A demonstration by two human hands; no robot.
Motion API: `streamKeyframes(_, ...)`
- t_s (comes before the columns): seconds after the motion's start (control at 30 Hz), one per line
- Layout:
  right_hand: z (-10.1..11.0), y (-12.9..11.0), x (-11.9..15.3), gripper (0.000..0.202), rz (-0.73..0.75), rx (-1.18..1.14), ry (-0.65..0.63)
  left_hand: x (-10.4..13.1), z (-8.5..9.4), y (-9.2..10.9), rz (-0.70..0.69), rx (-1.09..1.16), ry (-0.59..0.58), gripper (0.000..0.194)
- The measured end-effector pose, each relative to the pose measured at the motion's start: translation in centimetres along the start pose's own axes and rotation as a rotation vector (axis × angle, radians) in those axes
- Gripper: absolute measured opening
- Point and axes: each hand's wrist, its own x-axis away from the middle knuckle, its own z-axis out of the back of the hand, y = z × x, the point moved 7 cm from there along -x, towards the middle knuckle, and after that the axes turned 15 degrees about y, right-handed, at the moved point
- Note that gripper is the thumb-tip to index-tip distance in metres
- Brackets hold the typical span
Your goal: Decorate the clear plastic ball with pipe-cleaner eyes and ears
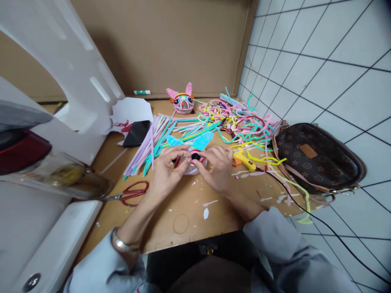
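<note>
Left hand [168,167]: grasping craft [192,170].
Right hand [217,167]: grasping craft too, fingertips at black disc [195,156].
Craft: over table [214,224], between both hands.
Blue ears [202,141]: seemingly on.
Black disc: in position, fixing unclear.

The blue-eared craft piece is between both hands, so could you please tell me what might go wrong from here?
The small black disc at the fingertips could slip or end up crooked. The right hand is near the yellow glue gun and might knock it. The black cord trails off the table near the right sleeve and could snag.
</note>
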Motion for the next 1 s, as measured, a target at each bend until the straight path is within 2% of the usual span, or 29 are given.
streamKeyframes(0.27, -0.2, -0.3, -0.7, 0.017, 0.118, 0.024, -0.083, -0.1, 0.0, 0.1, -0.012, 0.003, -0.012, 0.010)
streamKeyframes(0.47, -0.4, -0.1, -1.3, 0.018, 0.115, 0.028, -0.171, -0.1, -0.1, 0.0, -0.001, 0.016, -0.016, 0.011)
streamKeyframes(0.63, -0.2, 0.0, -1.5, 0.018, 0.114, 0.040, -0.195, -0.1, -0.1, 0.1, 0.012, 0.000, -0.020, 0.012)
streamKeyframes(0.87, -0.3, -0.9, -1.7, 0.017, 0.267, 0.012, -0.242, -0.2, -0.2, 0.3, 0.019, -0.006, -0.028, 0.012)
streamKeyframes(1.0, -0.8, -0.6, -1.6, 0.018, 0.248, -0.033, -0.279, -0.2, -0.2, 0.3, 0.026, -0.012, -0.032, 0.013)
